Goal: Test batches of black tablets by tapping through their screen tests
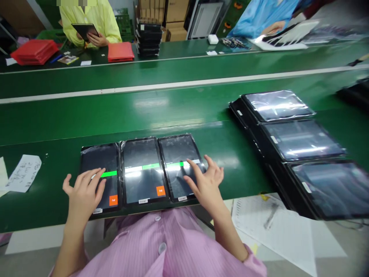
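Three black tablets lie side by side on the green bench in front of me. Over the left tablet (111,157) is my left hand (83,192), fingers spread, its fingertips at a green bar on the screen. The middle tablet (141,181) shows a green and white bar and an orange box reading "Fail"; neither hand is on it. My right hand (209,181) is over the lower right part of the right tablet (175,150), fingers apart, with the index fingertip near its white and green bar. I cannot tell whether either hand touches the glass. Neither hand holds anything.
Stacks of tablets (302,138) stand to the right, with papers (273,231) below them. Handwritten notes (24,173) lie at the left. Across the bench, a person in yellow (106,19) holds a tablet near red packs (121,52); another wears blue (259,17).
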`<state>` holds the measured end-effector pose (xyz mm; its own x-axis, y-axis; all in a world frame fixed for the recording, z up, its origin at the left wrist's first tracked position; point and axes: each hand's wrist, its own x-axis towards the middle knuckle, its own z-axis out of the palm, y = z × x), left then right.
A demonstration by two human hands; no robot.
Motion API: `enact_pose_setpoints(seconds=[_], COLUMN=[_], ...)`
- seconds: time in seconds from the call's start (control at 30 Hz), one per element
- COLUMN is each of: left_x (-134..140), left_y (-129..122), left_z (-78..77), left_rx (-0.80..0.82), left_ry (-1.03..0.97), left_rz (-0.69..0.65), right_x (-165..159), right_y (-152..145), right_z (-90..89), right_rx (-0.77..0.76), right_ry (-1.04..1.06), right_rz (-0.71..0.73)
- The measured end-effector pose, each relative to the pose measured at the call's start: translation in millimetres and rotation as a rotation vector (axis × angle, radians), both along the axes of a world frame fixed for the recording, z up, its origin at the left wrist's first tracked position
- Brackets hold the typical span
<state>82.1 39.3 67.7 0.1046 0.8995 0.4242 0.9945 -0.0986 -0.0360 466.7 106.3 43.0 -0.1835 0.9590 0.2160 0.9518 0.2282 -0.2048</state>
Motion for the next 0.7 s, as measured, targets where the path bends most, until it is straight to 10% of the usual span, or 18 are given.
enact_pose_setpoints(seconds=[0.2,0.43,0.57,0.7], left_x=[-6,-23,-46,-82], left_y=[28,104,126,111], left_z=[13.0,8.7,13.4,23.5], left_rx=[-0.169,-0.502,-0.740,-0.562], left_ry=[0.049,0.016,-0.182,-0.398], left_rz=[-0.114,-0.242,-0.193,-0.004], right_x=[37,52,48,51], right_y=[21,118,139,130], right_z=[-11.3,-37.7,-54.0,-60.4], right_rx=[-0.023,-0.298,-0.334,-0.329], right_ry=[0.168,1.058,1.319,1.412], right_rz=[-0.035,-0.047,-0.100,-0.133])
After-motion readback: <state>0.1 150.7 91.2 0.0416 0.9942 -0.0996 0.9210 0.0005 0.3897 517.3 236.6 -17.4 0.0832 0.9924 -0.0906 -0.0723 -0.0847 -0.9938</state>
